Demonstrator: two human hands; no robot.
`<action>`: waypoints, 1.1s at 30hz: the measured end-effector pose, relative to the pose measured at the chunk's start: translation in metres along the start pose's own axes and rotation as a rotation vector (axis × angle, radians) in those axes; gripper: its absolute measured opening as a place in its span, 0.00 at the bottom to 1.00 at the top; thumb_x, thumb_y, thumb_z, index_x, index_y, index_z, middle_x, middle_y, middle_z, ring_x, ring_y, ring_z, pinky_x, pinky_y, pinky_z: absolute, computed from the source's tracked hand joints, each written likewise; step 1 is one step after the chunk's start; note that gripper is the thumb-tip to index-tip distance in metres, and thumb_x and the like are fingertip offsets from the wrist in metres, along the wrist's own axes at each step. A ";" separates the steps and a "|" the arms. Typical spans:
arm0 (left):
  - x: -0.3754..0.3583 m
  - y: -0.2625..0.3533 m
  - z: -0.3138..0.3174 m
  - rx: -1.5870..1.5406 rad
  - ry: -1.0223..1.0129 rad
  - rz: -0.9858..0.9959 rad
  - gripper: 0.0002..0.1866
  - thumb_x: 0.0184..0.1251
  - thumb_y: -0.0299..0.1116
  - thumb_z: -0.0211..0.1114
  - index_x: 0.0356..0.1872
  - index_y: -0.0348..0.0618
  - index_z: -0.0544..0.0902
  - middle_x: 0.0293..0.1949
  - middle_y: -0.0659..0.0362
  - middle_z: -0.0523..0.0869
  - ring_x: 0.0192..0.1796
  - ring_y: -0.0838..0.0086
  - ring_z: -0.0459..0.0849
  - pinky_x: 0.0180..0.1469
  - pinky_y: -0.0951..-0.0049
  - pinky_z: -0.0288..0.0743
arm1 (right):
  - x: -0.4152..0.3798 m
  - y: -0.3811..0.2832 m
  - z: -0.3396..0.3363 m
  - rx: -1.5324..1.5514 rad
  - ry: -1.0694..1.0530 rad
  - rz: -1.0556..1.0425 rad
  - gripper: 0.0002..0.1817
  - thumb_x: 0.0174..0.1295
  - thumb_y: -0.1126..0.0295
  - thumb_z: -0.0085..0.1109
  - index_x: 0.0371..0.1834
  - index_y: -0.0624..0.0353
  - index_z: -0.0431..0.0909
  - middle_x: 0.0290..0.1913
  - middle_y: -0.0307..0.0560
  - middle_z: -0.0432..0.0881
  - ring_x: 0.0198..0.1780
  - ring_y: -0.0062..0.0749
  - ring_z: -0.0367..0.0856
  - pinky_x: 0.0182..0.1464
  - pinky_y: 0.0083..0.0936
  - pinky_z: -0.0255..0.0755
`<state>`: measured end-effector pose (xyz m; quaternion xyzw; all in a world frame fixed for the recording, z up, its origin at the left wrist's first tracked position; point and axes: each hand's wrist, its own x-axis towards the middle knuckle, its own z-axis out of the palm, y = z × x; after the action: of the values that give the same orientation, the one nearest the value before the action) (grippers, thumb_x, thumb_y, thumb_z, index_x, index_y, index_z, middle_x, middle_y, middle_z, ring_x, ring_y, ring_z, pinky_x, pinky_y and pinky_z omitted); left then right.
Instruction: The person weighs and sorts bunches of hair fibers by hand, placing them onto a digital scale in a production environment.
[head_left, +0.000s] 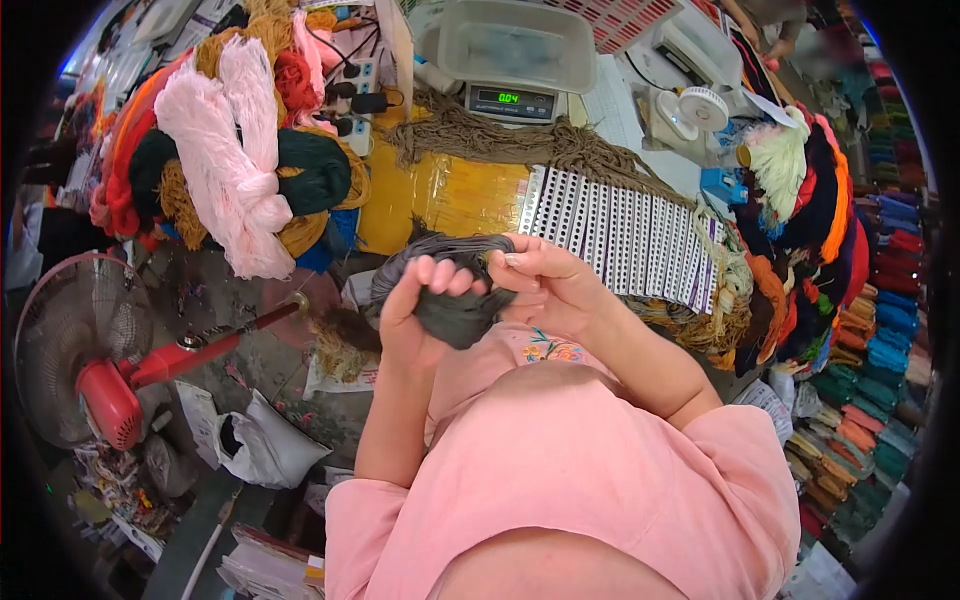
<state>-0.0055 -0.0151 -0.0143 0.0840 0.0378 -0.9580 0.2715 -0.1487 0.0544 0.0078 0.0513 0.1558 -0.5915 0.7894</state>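
A dark grey skein of yarn hangs between my two hands, in front of my chest. My left hand has its fingers curled through the strands. At the skein's upper right, my right hand pinches strands between thumb and finger, with the other fingers bent. Part of the skein is hidden behind my fingers. Just beyond my hands lies a yellow surface with clear tape or plastic on it. To the right of that is a white sheet with rows of dark holes.
A digital scale carries a clear plastic tub. Brown yarn stretches across the table. Pink skeins lie on coloured yarn at left. A red fan stands lower left; white-green yarn is at right.
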 end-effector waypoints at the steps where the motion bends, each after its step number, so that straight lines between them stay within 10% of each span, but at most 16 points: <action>1: -0.002 0.007 -0.002 -0.122 -0.094 -0.009 0.09 0.61 0.35 0.44 0.22 0.48 0.66 0.20 0.66 0.65 0.30 0.78 0.65 0.43 0.70 0.61 | -0.001 -0.005 0.002 -0.036 0.001 0.052 0.03 0.53 0.73 0.47 0.30 0.59 0.68 0.15 0.30 0.61 0.13 0.09 0.52 0.14 0.09 0.49; 6: -0.034 0.090 -0.015 -0.415 -0.207 0.255 0.09 0.58 0.35 0.44 0.21 0.49 0.69 0.11 0.71 0.63 0.17 0.86 0.65 0.25 0.81 0.64 | -0.024 -0.098 -0.033 -0.322 0.394 -0.139 0.05 0.54 0.69 0.48 0.29 0.58 0.70 0.15 0.27 0.59 0.12 0.09 0.52 0.11 0.05 0.45; 12: -0.158 0.197 -0.145 -0.147 0.562 0.841 0.14 0.58 0.29 0.43 0.12 0.48 0.64 0.09 0.69 0.61 0.16 0.83 0.61 0.27 0.80 0.61 | -0.043 -0.230 -0.098 -0.228 0.607 -0.652 0.05 0.53 0.75 0.47 0.27 0.66 0.66 0.14 0.37 0.61 0.15 0.19 0.58 0.37 0.25 0.71; 14: -0.226 0.236 -0.206 -0.050 0.482 0.848 0.13 0.53 0.25 0.44 0.10 0.48 0.64 0.09 0.68 0.62 0.18 0.80 0.65 0.33 0.77 0.64 | -0.048 -0.272 -0.115 -0.242 0.680 -0.795 0.05 0.53 0.75 0.46 0.25 0.65 0.64 0.13 0.37 0.60 0.14 0.19 0.57 0.42 0.36 0.70; 16: -0.261 0.250 -0.213 0.197 1.039 1.026 0.05 0.50 0.27 0.48 0.21 0.41 0.71 0.24 0.58 0.73 0.34 0.70 0.72 0.47 0.63 0.62 | -0.062 -0.321 -0.135 -0.322 0.722 -0.942 0.05 0.54 0.74 0.45 0.25 0.65 0.64 0.12 0.36 0.59 0.14 0.19 0.57 0.42 0.39 0.69; 19: -0.328 0.262 -0.208 0.153 1.342 1.334 0.07 0.44 0.24 0.47 0.26 0.32 0.71 0.31 0.52 0.73 0.40 0.63 0.71 0.50 0.59 0.61 | -0.073 -0.350 -0.113 -0.352 0.766 -1.160 0.07 0.56 0.72 0.42 0.25 0.64 0.65 0.12 0.36 0.59 0.14 0.19 0.57 0.42 0.36 0.70; 25: -0.335 0.225 -0.200 0.100 1.374 1.562 0.06 0.46 0.26 0.49 0.22 0.36 0.73 0.28 0.58 0.74 0.38 0.67 0.71 0.49 0.55 0.60 | -0.026 -0.293 -0.051 -1.093 0.620 -0.637 0.07 0.54 0.72 0.46 0.32 0.66 0.70 0.18 0.37 0.69 0.21 0.17 0.67 0.34 0.20 0.70; 33: -0.425 0.215 -0.281 -0.041 1.515 1.535 0.13 0.49 0.34 0.52 0.08 0.44 0.69 0.20 0.59 0.74 0.37 0.67 0.72 0.48 0.59 0.59 | -0.008 -0.281 0.097 -1.033 -0.010 -0.459 0.09 0.55 0.71 0.46 0.35 0.65 0.69 0.25 0.39 0.72 0.28 0.22 0.71 0.38 0.24 0.68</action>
<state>0.5038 0.0534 -0.2191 0.6519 0.1491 -0.2298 0.7071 -0.3994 -0.0466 0.1308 -0.3796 0.4286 -0.5950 0.5640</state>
